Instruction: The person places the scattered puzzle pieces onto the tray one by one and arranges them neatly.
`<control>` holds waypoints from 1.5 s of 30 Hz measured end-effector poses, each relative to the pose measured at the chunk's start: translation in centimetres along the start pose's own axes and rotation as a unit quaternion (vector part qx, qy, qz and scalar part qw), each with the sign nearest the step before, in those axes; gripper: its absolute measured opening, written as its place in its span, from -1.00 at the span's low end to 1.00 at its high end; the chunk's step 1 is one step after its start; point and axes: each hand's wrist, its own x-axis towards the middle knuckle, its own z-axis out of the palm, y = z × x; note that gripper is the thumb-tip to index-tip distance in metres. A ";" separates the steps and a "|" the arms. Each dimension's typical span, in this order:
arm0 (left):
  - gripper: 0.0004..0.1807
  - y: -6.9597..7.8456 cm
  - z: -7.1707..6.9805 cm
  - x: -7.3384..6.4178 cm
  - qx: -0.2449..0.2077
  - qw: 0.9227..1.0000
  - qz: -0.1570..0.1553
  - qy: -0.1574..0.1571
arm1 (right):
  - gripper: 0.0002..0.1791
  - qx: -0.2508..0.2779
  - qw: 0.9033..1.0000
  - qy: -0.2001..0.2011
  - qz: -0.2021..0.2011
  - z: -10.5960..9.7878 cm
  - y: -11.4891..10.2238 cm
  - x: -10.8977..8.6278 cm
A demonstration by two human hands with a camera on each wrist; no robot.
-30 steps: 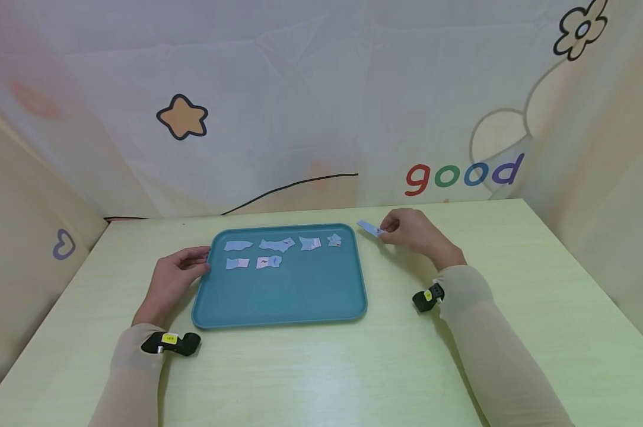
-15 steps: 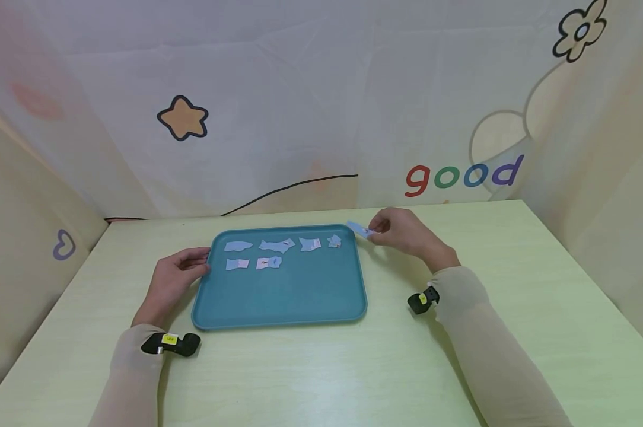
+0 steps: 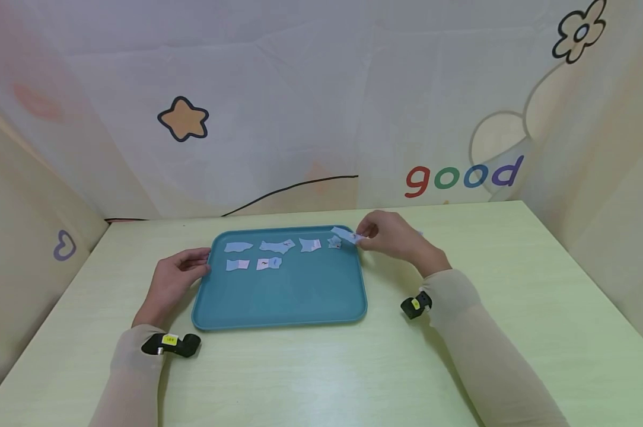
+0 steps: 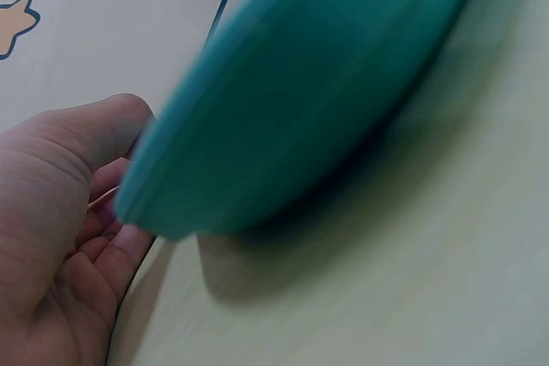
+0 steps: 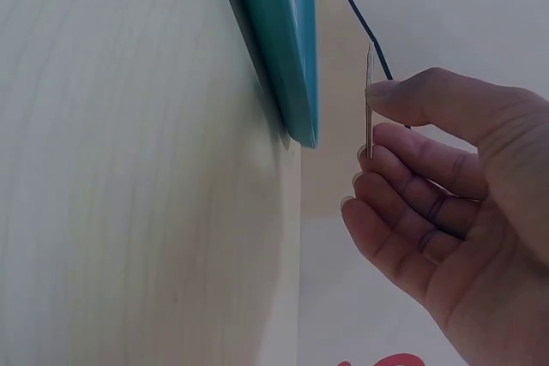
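My right hand pinches a strip of pale blue torn paper between thumb and fingers. The strip overlaps the tray's upper right corner in the head view; the right wrist view shows the paper edge-on. At the left, my left hand rests its relaxed fingertips and thumb against the outer rim of the blue tray. In the left wrist view the thumb lies right at the rim, with the other fingertips partly hidden. Several blue and pink torn paper pieces lie in two rows on the tray.
The tray lies on a pale wooden table. A small pale scrap shows behind my right wrist. A printed cloth stands along the table's back edge and continues down both sides.
My right hand has moved left with the torn paper strip, from the table beside the tray to its upper right corner. The left hand and the pieces on the tray have stayed put.
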 end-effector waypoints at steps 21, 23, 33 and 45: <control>-0.49 0.0 -0.4 -0.2 0.004 1.000 0.002 0.001 | -0.74 -0.011 0.999 -0.023 -0.048 2.2 -2.5 0.1; -0.49 0.0 -0.5 -0.3 0.004 1.000 -0.006 0.000 | -0.73 -0.005 0.998 -0.030 -0.052 2.6 -2.7 0.1; -0.50 -0.4 -0.1 -0.2 0.001 1.000 -0.006 0.002 | -0.74 0.012 0.995 -0.062 -0.081 3.8 -3.0 0.7; -0.50 -0.1 0.0 0.0 -0.008 1.000 -0.004 0.001 | -0.76 -0.030 0.990 -0.094 -0.098 3.0 -4.0 2.8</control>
